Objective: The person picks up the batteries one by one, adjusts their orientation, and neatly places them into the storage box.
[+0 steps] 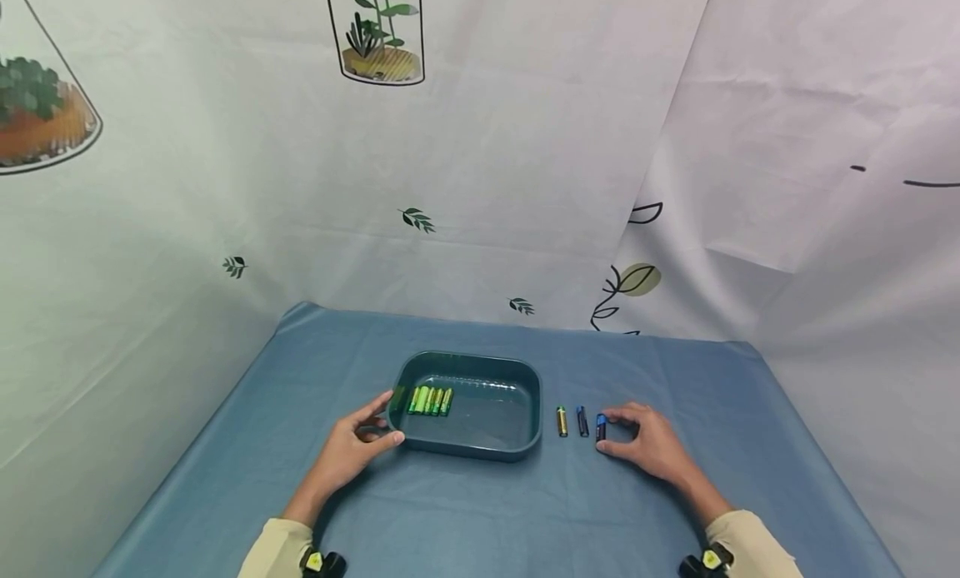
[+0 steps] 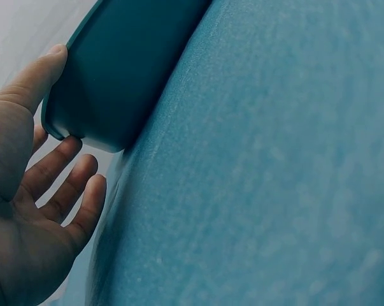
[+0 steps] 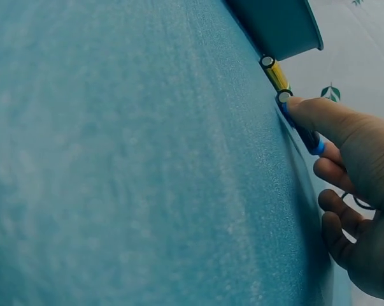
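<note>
A dark teal tray (image 1: 465, 455) lies on the table with several green-and-yellow batteries (image 1: 431, 401) side by side at its left end. My left hand (image 1: 358, 439) grips the tray's near left corner, thumb on the near rim and index finger at the left side; its other fingers are spread in the left wrist view. Right of the tray, my right hand (image 1: 651, 441) pinches a dark battery with a blue end (image 1: 601, 426) lengthwise between thumb and index finger. Just left of it lie another dark blue battery (image 1: 582, 421) and a yellow battery (image 1: 562, 421).
A blue cloth (image 1: 480, 511) covers the table. White fabric (image 1: 510, 186) printed with plants hangs behind it and along the sides. Each wrist wears a strapped black device, the left one (image 1: 324, 563) and the right one (image 1: 705, 563).
</note>
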`<state>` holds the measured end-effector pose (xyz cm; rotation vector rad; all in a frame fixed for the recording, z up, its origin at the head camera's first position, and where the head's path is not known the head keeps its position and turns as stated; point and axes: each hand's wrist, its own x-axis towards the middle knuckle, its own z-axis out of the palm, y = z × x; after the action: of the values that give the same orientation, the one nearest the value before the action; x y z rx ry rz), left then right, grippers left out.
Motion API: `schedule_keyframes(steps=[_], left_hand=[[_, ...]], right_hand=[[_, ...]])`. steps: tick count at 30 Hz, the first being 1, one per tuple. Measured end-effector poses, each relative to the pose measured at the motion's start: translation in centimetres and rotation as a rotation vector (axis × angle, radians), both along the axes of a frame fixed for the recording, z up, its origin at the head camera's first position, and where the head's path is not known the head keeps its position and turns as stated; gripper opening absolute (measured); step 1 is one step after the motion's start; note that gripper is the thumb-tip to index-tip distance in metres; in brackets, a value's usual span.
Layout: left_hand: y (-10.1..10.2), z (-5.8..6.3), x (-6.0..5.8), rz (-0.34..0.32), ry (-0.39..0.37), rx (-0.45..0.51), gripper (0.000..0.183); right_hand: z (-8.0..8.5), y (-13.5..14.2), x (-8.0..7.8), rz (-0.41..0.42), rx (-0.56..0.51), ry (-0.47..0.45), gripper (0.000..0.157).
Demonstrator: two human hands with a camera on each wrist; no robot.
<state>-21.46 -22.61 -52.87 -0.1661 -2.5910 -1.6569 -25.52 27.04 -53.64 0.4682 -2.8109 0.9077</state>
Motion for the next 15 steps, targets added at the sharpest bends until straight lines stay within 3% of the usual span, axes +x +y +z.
schedule_keyframes(steps=[15], left_hand=[[0.0,0.1,0.0,0.006,-0.004,-0.012,0.073]], right_hand=[[1.5,-0.4,0.3,-0.059,-0.034,0.031,0.047]])
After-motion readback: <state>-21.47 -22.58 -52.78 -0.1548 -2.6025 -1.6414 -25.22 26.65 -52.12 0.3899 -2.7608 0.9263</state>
